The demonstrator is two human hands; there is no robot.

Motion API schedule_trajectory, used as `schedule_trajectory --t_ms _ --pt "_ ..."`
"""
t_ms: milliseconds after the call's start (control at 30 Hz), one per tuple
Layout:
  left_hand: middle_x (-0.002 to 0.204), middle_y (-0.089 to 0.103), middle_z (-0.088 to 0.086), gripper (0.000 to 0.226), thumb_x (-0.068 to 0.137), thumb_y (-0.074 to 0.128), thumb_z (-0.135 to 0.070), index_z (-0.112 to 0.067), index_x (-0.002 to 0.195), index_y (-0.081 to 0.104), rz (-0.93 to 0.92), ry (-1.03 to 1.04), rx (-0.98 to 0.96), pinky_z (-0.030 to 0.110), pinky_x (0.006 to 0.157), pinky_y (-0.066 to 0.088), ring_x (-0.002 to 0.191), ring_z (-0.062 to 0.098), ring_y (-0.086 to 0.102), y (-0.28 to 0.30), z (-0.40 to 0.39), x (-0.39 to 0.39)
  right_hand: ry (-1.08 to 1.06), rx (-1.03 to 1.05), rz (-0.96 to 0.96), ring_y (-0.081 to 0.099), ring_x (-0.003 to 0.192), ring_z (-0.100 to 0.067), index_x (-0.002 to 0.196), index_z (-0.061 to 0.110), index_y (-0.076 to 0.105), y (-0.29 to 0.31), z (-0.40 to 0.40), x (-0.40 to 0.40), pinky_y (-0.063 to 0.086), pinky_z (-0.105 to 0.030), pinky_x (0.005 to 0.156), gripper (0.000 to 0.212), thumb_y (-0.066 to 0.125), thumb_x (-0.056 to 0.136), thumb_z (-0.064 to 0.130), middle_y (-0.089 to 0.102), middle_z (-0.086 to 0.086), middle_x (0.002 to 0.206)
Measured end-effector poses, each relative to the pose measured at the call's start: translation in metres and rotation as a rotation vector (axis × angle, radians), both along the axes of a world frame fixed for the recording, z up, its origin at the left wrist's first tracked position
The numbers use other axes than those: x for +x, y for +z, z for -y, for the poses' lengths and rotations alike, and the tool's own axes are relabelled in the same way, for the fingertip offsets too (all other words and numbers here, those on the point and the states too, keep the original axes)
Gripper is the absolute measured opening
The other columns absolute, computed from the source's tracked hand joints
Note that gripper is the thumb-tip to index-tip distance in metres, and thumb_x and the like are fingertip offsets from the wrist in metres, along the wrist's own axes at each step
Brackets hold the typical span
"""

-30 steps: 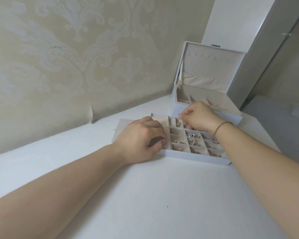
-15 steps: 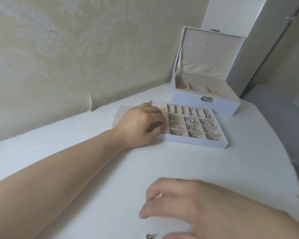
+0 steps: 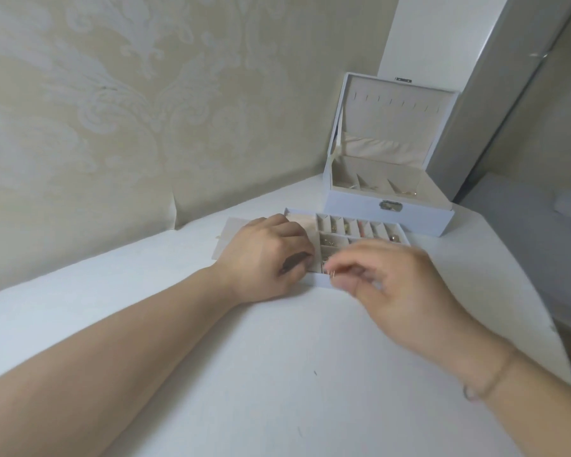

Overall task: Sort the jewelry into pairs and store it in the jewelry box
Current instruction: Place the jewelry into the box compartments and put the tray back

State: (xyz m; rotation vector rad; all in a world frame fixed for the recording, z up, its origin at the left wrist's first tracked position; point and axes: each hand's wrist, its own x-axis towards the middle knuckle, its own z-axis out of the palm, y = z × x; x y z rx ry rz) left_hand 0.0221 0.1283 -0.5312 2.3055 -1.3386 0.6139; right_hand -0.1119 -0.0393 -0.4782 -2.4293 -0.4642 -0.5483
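White table below, damask wall behind, and the right hand comes in over the tray pinching something tiny and gold, maybe an earring, between thumb and forefinger, too blurred to name, other fingers spread out of the way. Left hand is curled over the tray's left edge, likely steadying it for the drop, though what its fingers hold I cannot tell; the tray's compartments already show pieces, and behind it stands the box, lid up, ready for the tray.

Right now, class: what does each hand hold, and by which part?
The right hand pinches a small gold piece at its fingertips; which part is blurred. The left hand rests on the tray's left end.
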Motion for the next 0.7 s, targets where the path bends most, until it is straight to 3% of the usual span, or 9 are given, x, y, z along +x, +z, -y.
schedule_trajectory --t_ms 67,133,233,333,433,567,700 --pt "0.090 0.067 -0.006 0.019 0.080 0.058 -0.034 -0.023 0.088 0.071 0.058 -0.009 0.033 0.037 0.066 0.048 0.080 0.025 0.058 0.000 -0.004 -0.001 -0.180 0.078 -0.059 0.057 0.065 -0.003 0.088 0.014 0.074 0.012 0.015 0.045 0.042 -0.006 0.064 0.015 0.071 0.081 0.001 0.064 0.011 0.073" --pt "0.092 0.066 -0.007 0.023 0.076 0.058 -0.039 -0.024 0.089 0.070 0.094 -0.011 0.073 0.035 0.067 0.046 0.080 0.024 0.058 0.002 -0.011 0.000 -0.279 0.019 -0.143 0.054 0.058 -0.002 0.090 0.011 0.073 0.015 0.024 0.086 0.039 -0.002 0.059 0.012 0.070 0.083 0.003 0.061 0.010 0.068" --pt "0.096 0.067 -0.007 0.039 0.063 0.050 -0.034 -0.023 0.095 0.071 0.116 0.012 0.073 0.036 0.070 0.046 0.082 0.024 0.058 0.006 -0.021 0.005 -0.304 -0.172 -0.177 0.059 0.069 -0.012 0.092 0.009 0.073 0.008 0.034 0.125 0.038 -0.007 0.060 0.012 0.067 0.085 0.001 0.061 0.001 0.074" --pt "0.096 0.069 -0.006 0.048 0.058 0.041 -0.027 -0.020 0.095 0.071 0.051 0.118 -0.161 0.036 0.070 0.047 0.081 0.026 0.059 0.008 -0.021 0.006 -0.257 -0.431 -0.185 0.062 0.088 -0.023 0.091 0.010 0.072 -0.005 0.036 0.145 0.041 -0.022 0.070 0.020 0.059 0.083 -0.004 0.063 -0.003 0.084" --pt "0.094 0.069 -0.006 0.045 0.065 0.035 -0.027 -0.021 0.092 0.070 -0.007 0.366 -0.364 0.035 0.073 0.046 0.083 0.026 0.058 0.009 -0.021 0.009 -0.227 -0.511 -0.199 0.061 0.088 -0.023 0.091 0.013 0.071 -0.013 0.036 0.150 0.049 -0.029 0.078 0.027 0.055 0.083 -0.006 0.066 -0.005 0.091" --pt "0.103 0.065 -0.014 0.032 0.082 0.039 -0.037 -0.033 0.099 0.066 -0.292 0.635 -0.418 0.033 0.077 0.045 0.091 0.018 0.058 0.011 -0.029 0.024 -0.334 -0.216 -0.148 0.058 0.083 -0.014 0.093 0.014 0.073 -0.007 0.042 0.142 0.045 -0.022 0.079 0.038 0.048 0.083 -0.013 0.063 0.000 0.088" --pt "0.097 0.067 -0.015 0.020 0.086 0.052 -0.041 -0.030 0.092 0.068 -0.571 0.638 -0.583 0.030 0.078 0.045 0.091 0.016 0.060 0.014 -0.032 0.036 -0.425 -0.012 -0.072 0.060 0.084 -0.011 0.090 0.015 0.074 0.000 0.067 0.114 0.040 -0.011 0.081 0.027 0.055 0.088 -0.004 0.067 0.005 0.089"
